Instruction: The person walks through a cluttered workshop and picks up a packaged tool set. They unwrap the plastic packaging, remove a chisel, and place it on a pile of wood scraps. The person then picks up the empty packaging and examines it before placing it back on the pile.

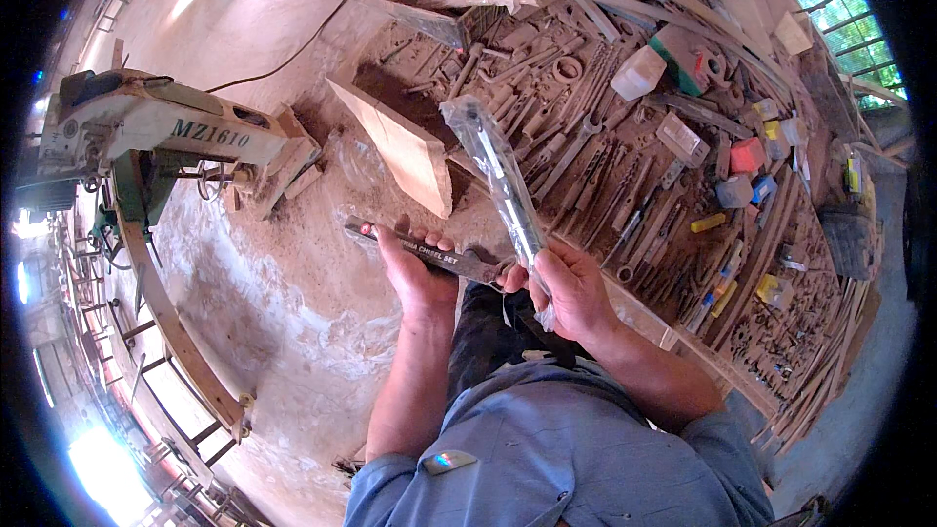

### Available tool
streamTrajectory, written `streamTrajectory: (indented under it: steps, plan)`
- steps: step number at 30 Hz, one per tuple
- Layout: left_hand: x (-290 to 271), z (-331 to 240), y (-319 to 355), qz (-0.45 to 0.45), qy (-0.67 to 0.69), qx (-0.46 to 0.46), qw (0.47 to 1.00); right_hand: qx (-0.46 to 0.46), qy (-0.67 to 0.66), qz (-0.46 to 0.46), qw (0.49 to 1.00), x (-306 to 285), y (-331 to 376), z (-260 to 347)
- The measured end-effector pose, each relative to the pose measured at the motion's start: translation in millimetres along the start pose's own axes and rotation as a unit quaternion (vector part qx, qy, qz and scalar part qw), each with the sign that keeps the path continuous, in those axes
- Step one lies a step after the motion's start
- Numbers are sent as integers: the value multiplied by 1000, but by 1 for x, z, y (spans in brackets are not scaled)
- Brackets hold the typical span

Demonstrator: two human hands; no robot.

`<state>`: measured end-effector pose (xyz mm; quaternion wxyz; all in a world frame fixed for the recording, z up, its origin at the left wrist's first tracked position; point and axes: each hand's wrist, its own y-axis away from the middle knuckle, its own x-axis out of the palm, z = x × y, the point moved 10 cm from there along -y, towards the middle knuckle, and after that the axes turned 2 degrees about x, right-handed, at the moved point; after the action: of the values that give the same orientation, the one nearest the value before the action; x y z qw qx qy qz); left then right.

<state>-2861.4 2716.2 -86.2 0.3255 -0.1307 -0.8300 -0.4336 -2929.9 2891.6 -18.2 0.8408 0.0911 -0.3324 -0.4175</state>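
Note:
In my left hand (422, 288) lies a narrow black box (415, 250) with pale print and a red spot at its far end; thumb and fingers close around it. My right hand (578, 295) grips the lower end of a long, slim chisel (506, 183) in a clear plastic sleeve. The sleeve slants up and to the left, with its far end above the workbench's edge. The tool's outline is blurred by the shiny plastic. My right fingertips come close to the near end of the black box; whether they touch it I cannot tell.
To the right, a dusty workbench (742, 371) carries spanners, drill bits, small boxes and several plastic containers. A wooden board (400, 151) leans at its left end. A large green and white machine (166, 132) stands at left on the stained floor (293, 303). Long wood strips lie along the far side.

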Motion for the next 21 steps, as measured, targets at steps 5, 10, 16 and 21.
streamTrajectory:
  steps: [5,10,16,21]
  plan:
    - [5,-1,6,-21,-34,18,999,-19,64,15,998,1,1,9]
    - [5,13,11,-14,-95,3,995,-23,166,17,986,11,5,27]
    - [-11,38,8,-14,-130,-53,990,-134,407,99,898,28,8,39]
    - [-35,47,2,-24,-111,-55,992,-134,427,139,884,38,9,29]
